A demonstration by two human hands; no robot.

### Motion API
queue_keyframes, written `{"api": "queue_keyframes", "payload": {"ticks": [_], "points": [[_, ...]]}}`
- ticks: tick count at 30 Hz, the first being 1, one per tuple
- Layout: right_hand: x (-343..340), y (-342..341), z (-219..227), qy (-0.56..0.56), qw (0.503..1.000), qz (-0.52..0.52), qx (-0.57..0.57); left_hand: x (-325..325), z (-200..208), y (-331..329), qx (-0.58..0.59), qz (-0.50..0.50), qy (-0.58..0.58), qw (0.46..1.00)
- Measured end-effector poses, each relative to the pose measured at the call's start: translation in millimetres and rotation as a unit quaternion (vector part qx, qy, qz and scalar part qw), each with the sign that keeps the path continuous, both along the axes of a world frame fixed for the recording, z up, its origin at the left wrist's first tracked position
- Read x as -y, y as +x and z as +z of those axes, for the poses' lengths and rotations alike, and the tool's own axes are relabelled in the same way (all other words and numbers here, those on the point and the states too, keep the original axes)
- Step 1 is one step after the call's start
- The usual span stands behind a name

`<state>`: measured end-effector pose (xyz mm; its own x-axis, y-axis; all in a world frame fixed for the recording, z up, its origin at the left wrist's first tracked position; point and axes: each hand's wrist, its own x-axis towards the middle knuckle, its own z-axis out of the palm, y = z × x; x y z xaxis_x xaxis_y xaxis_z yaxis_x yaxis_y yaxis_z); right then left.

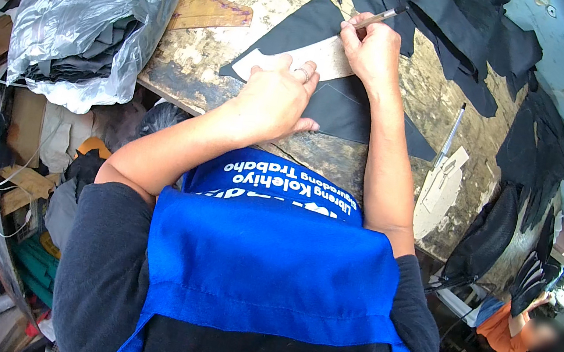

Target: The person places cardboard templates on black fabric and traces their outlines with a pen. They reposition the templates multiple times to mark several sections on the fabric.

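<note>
A pale, elongated template [327, 59] lies across a piece of black fabric [296, 25] on the worn wooden table. My left hand [276, 97] presses flat on the template's near left end, fingers spread and a ring on one of them. My right hand [374, 50] is closed around a slim pen [383, 17] at the template's far right end. The pen's tip is hidden by my fingers. More black fabric [341, 111] extends below the template toward the table's near edge, with a faint light line on it.
A second pen [451, 133] and pale templates [442, 184] lie at the table's right. Brown patterns [209, 7] are on the left, beside a plastic bag [100, 11] of dark pieces. Black fabric pieces [463, 27] cover the far right. Another person [506, 329] is at the lower right.
</note>
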<state>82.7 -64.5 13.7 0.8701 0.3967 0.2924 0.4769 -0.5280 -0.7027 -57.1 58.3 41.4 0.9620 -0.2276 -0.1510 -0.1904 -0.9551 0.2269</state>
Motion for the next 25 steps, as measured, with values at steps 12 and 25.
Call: {"api": "queue_keyframes", "payload": {"ticks": [12,25], "points": [[24.7,-0.1,-5.5,0.016,0.997,0.016,0.067,-6.5,20.5,35.9,-0.118,-0.061,0.018,0.991],[56.2,-37.0,-8.8,-0.105,0.984,-0.012,0.143,-45.9,28.3,89.6,-0.434,0.081,-0.219,0.87]]}}
